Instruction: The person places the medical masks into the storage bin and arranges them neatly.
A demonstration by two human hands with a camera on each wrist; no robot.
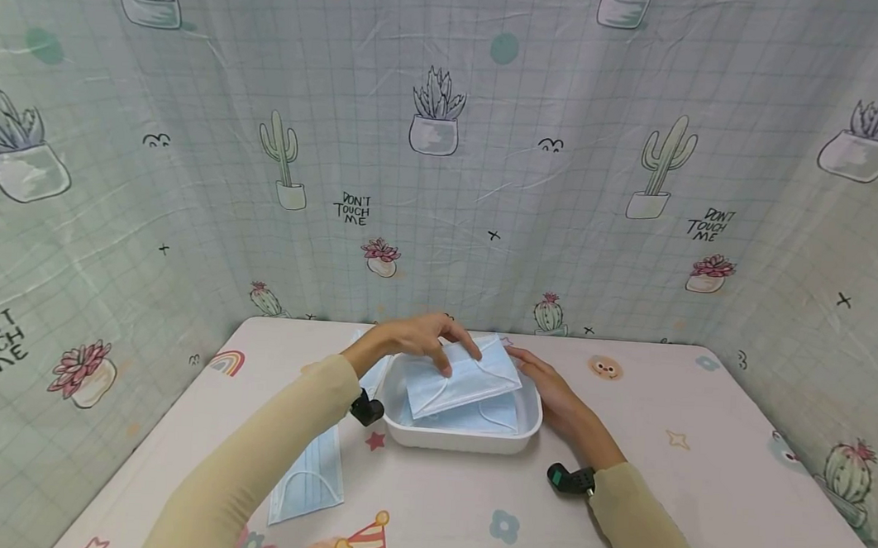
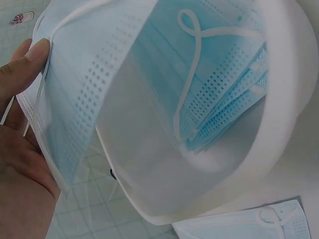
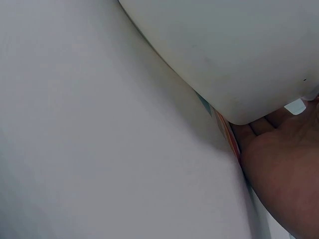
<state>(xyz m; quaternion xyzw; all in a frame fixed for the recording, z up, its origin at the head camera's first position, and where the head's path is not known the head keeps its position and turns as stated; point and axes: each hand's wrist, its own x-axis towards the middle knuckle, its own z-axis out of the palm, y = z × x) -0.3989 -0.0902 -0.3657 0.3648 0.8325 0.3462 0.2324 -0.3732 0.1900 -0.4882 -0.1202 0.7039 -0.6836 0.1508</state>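
Note:
My left hand pinches a light-blue pleated face mask with white ear loops, tilted above a white oval-cornered tub. In the left wrist view the thumb lies over one edge of that mask, with fingers behind it. Several more masks lie stacked inside the tub, one ear loop curling over the top. Along the tub's outer right side rests my right hand, its fingers extended toward the far corner. The right wrist view shows that palm against the tub wall, the fingertips partly hidden.
One face mask lies flat on the table left of the tub, near my left forearm. Another mask shows partly beside the tub's left end. A patterned curtain stands behind the pale printed table.

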